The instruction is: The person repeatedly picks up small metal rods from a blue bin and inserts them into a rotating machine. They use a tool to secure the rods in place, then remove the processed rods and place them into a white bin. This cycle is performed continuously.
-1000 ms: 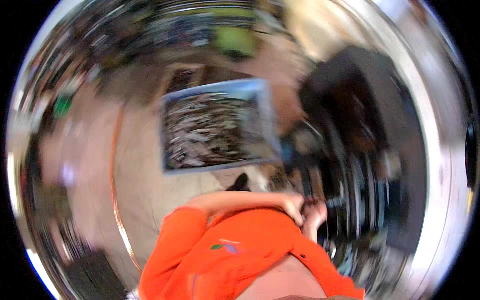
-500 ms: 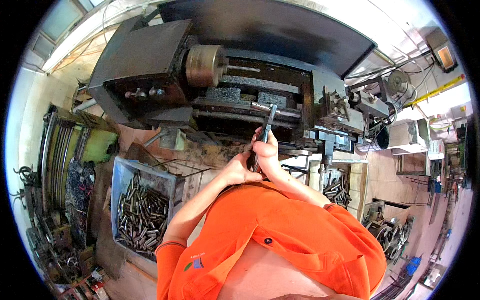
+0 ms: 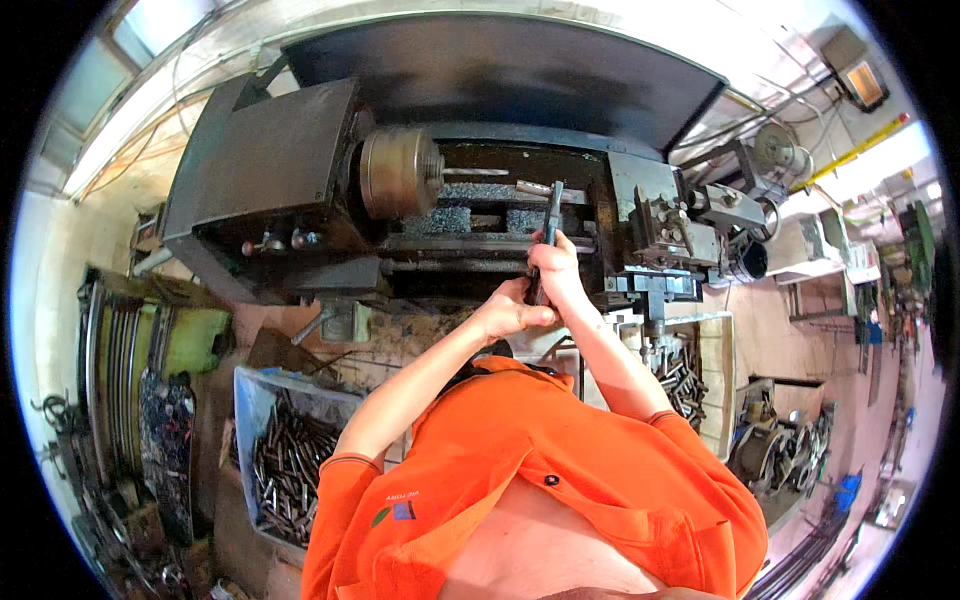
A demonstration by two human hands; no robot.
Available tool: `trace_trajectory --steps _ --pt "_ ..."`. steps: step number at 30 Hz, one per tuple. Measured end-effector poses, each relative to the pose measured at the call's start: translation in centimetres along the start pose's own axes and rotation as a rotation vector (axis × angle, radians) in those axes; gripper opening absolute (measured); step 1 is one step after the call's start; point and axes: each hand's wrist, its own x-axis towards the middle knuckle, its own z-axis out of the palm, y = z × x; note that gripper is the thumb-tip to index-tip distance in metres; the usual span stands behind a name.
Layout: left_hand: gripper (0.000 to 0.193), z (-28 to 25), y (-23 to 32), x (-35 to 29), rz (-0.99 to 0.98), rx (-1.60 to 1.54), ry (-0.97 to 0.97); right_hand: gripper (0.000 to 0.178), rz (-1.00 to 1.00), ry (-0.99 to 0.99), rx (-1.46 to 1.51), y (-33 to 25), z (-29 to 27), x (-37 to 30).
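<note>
My right hand (image 3: pixel 556 266) is closed around a long, slim metal tool that looks like a caliper (image 3: pixel 555 205), its far end pointing at the lathe bed. Fingers of my left hand (image 3: pixel 515 310) close on the tool's near end, just below the right hand. A short, shiny metal pin (image 3: pixel 534 187) sits at the tool's far tip and sticks out to the left; how it is gripped is too small to tell. Behind them stands a dark lathe with a brass-coloured chuck (image 3: pixel 396 172). A thin rod (image 3: pixel 478 172) projects rightward from the chuck.
The tool post (image 3: pixel 668 225) and carriage are right of my hands. A blue-lined bin (image 3: pixel 245 430) of metal pins stands at my left. Another bin (image 3: pixel 722 380) with metal parts is at my right. A dark splash guard (image 3: pixel 500 75) rises behind the lathe.
Both hands have moved forward over the lathe bed, carrying the caliper and the pin at its tip. The view has shifted, so the lathe appears lower.
</note>
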Motion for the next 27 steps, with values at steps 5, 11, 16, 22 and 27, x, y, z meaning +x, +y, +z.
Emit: trace_trajectory --steps 5,11,16,22,27 --pt "0.034 -1.3 0.8 0.9 -0.046 -0.038 -0.116 0.015 -0.006 0.069 -0.115 -1.7 1.1 0.6" --pt "0.049 -2.1 1.2 0.3 0.032 -0.212 -0.118 0.013 0.002 0.077 -0.191 -2.0 2.7 1.2" --pt "0.041 -2.3 0.6 -0.2 0.100 -0.169 0.063 0.015 0.102 -0.036 -0.213 -1.4 4.0 2.3" --pt "0.032 -4.7 0.7 -2.3 0.057 -0.122 0.140 0.017 0.004 -0.085 -0.359 -1.0 7.6 2.5" --pt "0.038 -3.1 1.0 -0.8 0.078 -0.168 0.096 0.018 0.065 -0.088 -0.227 -1.0 5.3 2.8"
